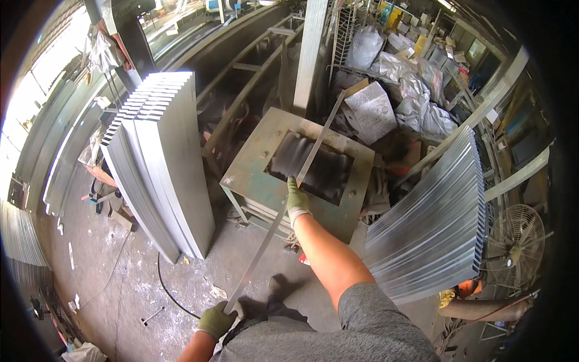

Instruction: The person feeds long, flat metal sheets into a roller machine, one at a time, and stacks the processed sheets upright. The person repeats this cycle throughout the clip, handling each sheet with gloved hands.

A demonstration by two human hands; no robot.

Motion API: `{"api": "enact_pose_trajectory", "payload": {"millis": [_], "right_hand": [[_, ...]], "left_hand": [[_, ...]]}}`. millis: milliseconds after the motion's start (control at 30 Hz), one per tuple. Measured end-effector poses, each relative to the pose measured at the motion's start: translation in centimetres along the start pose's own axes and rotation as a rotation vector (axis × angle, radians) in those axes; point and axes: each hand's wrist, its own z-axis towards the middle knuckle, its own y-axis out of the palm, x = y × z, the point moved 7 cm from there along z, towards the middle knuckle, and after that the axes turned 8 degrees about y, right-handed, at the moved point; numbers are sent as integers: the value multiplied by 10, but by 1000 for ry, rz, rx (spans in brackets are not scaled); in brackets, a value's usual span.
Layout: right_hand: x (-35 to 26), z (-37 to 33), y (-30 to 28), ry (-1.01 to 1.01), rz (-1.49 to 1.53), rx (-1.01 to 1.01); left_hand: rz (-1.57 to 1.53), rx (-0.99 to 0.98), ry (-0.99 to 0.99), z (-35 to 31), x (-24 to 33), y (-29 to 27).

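A long, narrow, flat metal bar (260, 256) runs slantwise from near my body up over a low metal-topped machine (247, 163). My left hand (216, 320), in a green work glove, is closed around the bar's near end. Farther along, my right hand (297, 198), gloved the same way, grips the bar at the front edge of the black, belt-like surface (289, 155) set into the machine's top. Past this hand the bar crosses that black surface, and its far end reaches beyond the machine's back edge. The fingers' undersides are hidden.
A tall stack of silver metal profiles (175, 163) stands left of the machine. More long strips (428, 223) lean at the right, beside a caged fan (515, 247). A metal post (309, 60) rises behind the machine. A black hose (166, 283) lies on the floor.
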Motion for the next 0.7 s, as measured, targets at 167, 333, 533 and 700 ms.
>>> {"api": "enact_pose_trajectory", "payload": {"millis": [167, 333, 533, 700], "right_hand": [[1, -27, 0, -30, -31, -84], [15, -83, -5, 14, -154, -88], [50, -151, 0, 3, -387, -112], [93, -193, 5, 9, -362, -174]], "left_hand": [[-2, -9, -16, -13, -25, 17], [-23, -16, 30, -44, -67, 35], [-25, -31, 68, -88, -125, 49], [-25, -65, 55, -123, -180, 79]]}}
